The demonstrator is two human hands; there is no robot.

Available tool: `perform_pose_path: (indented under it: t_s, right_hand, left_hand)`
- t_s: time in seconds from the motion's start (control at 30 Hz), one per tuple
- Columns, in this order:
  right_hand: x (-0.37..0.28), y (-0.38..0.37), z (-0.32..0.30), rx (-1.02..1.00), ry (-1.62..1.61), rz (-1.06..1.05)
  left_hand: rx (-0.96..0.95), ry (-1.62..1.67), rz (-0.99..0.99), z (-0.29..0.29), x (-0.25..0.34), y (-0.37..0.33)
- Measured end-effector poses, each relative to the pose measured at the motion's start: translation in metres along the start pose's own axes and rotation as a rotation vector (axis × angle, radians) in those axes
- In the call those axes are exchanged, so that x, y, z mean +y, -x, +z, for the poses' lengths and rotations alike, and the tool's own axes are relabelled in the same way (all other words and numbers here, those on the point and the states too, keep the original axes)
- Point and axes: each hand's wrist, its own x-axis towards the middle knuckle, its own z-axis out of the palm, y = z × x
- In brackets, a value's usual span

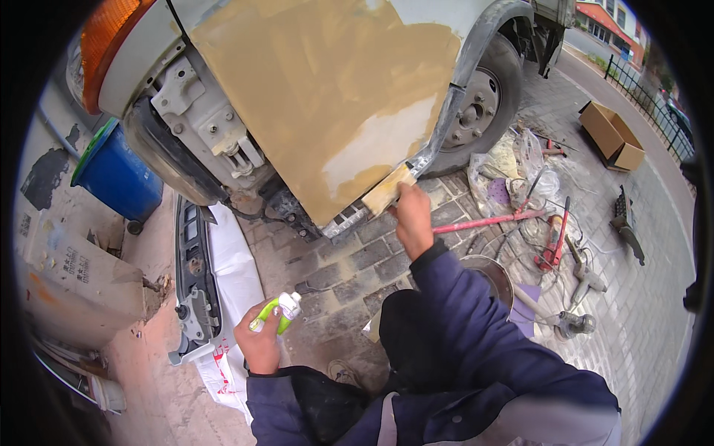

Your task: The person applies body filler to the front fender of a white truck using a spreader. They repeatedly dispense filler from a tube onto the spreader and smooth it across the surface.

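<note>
My right hand (413,218) is closed on a pale yellow, putty-smeared spreader (388,189), which is at the lower right edge of a vehicle's side panel (320,97). Tan filler covers most of that panel, with a bare whitish patch low on its right. Lower and to the left, away from the panel, my left hand (258,340) grips a crumpled green and white tube (277,312) with its white nozzle end pointing up and right. Part of the tube is hidden by the fingers.
A wheel (476,104) stands right of the panel. On the paving lie a red-handled bar (487,221), a red jack-like tool (552,244), a power tool (587,282), plastic bags (520,167) and a cardboard box (611,135). Leftward are a blue bin (119,171) and a removed bumper-like part (195,260).
</note>
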Motion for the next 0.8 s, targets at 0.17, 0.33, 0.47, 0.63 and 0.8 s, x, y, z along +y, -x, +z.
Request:
perform_pose_path:
  t_s: [0.17,0.33,0.47,0.63,0.8]
  right_hand:
    - [-0.02,-0.032,-0.006,0.057,-0.05,-0.018]
    - [-0.033,-0.037,0.012,0.031,0.015,-0.014]
    - [-0.026,-0.04,0.032,-0.032,0.179,-0.094]
    - [0.015,0.005,0.056,-0.033,0.71,-0.645]
    - [0.029,0.033,0.029,-0.132,0.321,-0.406]
  left_hand:
    - [-0.008,-0.008,0.033,-0.002,0.001,0.0]
    - [-0.004,-0.011,0.015,-0.002,0.0,0.0]
    - [-0.015,-0.01,0.041,-0.002,0.0,-0.001]
    - [-0.003,-0.013,0.033,0.004,0.0,-0.007]
    - [-0.028,0.011,0.018,0.012,-0.004,-0.01]
